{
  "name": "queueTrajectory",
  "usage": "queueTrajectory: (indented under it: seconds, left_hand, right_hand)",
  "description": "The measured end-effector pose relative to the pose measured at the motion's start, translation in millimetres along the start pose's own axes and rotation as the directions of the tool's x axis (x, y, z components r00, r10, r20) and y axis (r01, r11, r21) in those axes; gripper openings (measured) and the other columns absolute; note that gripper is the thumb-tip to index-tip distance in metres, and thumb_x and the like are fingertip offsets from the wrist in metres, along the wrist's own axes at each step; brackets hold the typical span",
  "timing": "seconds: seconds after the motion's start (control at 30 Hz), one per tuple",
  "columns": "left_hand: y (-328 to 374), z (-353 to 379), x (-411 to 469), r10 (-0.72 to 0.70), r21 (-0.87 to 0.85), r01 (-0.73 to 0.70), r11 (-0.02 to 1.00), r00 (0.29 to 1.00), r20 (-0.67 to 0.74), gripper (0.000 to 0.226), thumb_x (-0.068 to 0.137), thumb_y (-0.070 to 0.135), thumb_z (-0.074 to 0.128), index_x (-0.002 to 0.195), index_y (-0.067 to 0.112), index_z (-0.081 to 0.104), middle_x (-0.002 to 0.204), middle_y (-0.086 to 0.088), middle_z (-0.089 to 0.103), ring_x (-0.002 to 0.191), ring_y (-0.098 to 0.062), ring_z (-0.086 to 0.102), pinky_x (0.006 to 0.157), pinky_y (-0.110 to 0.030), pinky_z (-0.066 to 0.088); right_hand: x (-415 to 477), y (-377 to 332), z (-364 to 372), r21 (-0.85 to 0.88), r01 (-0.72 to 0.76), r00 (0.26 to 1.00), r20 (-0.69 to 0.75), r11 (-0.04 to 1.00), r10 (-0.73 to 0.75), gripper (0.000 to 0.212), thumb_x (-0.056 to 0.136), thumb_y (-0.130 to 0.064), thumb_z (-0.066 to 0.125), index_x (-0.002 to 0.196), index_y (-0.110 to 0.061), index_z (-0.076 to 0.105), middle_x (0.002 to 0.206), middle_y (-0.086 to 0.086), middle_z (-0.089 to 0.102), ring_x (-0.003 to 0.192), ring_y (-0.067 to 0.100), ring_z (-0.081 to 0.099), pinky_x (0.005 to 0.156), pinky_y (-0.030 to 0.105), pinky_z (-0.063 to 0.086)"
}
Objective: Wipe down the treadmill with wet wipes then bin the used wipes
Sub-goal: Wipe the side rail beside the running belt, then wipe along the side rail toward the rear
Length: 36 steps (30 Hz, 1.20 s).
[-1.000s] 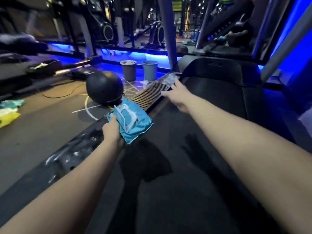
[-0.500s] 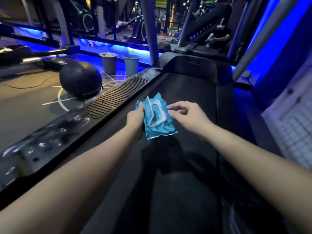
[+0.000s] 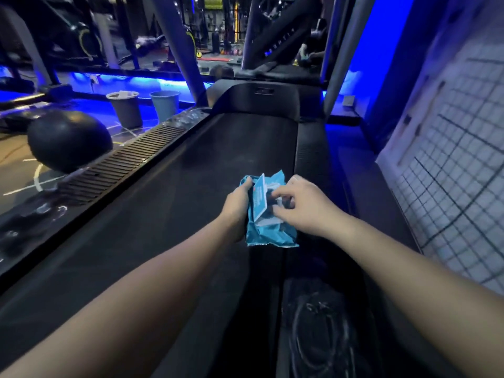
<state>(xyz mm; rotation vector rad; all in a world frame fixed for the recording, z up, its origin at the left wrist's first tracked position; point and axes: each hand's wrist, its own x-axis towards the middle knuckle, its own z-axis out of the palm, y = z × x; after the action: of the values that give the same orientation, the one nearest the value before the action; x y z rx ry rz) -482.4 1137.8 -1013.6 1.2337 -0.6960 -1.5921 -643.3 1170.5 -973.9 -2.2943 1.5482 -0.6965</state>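
A blue wet-wipe pack (image 3: 268, 230) with its lid flipped up is held over the black treadmill belt (image 3: 191, 200). My left hand (image 3: 237, 203) grips the pack from its left side. My right hand (image 3: 300, 205) is at the pack's opening, fingertips pinching a white wipe there. Two bins stand on the floor beyond the treadmill's left rail: a grey bin (image 3: 124, 107) and a light blue bin (image 3: 164, 105).
A ribbed left side rail (image 3: 122, 162) runs along the belt, with wet patches at its far end. A large black ball (image 3: 68, 140) sits on the floor to the left. A white gridded wall (image 3: 458, 173) rises on the right. Treadmill uprights (image 3: 177, 45) stand ahead.
My right hand left the far end of the left rail and came back to the pack's opening. The pack and both hands shifted right, over the belt's right part.
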Motion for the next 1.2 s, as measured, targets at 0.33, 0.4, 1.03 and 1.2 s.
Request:
queueTrajectory:
  seconds: [0.33, 0.4, 1.03, 1.2]
  left_hand:
    - [-18, -18, 18, -0.066, 0.310, -0.028, 0.950, 0.956, 0.287, 0.095, 0.079, 0.089, 0.057, 0.131, 0.010, 0.070, 0.130, -0.021, 0.069, 0.122, -0.037, 0.066, 0.108, -0.047, 0.049]
    - [-19, -28, 24, -0.092, 0.369, -0.021, 0.929, 0.954, 0.285, 0.085, 0.078, 0.079, 0.068, 0.127, 0.009, 0.072, 0.130, -0.023, 0.068, 0.114, -0.035, 0.067, 0.100, -0.044, 0.049]
    - [-20, -90, 48, 0.031, 0.356, -0.042, 0.933, 0.999, 0.035, 0.017, 0.101, 0.014, 0.059, 0.104, 0.002, 0.070, 0.095, -0.018, 0.073, 0.078, -0.030, 0.069, 0.073, -0.034, 0.054]
    - [-23, -100, 51, 0.073, 0.429, -0.099, 0.898, 0.994, 0.076, 0.019, 0.098, 0.011, 0.069, 0.112, -0.003, 0.070, 0.095, -0.014, 0.075, 0.073, -0.021, 0.070, 0.066, -0.030, 0.057]
  right_hand:
    - [10, 20, 39, -0.084, -0.097, 0.982, 0.154, 0.992, 0.109, 0.039, 0.088, -0.040, 0.066, 0.126, -0.043, 0.063, 0.104, -0.007, 0.045, 0.104, 0.018, 0.054, 0.092, 0.038, 0.049]
    - [13, 21, 46, -0.073, -0.103, 0.975, 0.189, 0.992, 0.115, 0.045, 0.087, -0.038, 0.068, 0.132, -0.037, 0.062, 0.107, -0.005, 0.044, 0.106, 0.018, 0.053, 0.095, 0.038, 0.048]
    - [38, -5, 83, -0.083, -0.076, 0.938, 0.331, 0.994, 0.099, 0.047, 0.091, -0.060, 0.058, 0.067, -0.024, 0.078, 0.081, 0.001, 0.070, 0.082, 0.014, 0.064, 0.079, 0.031, 0.052]
    - [36, -9, 94, -0.233, -0.017, 0.968, 0.239, 0.972, 0.074, 0.007, 0.086, -0.032, 0.067, 0.086, -0.025, 0.068, 0.100, -0.006, 0.055, 0.089, 0.019, 0.061, 0.073, 0.032, 0.042]
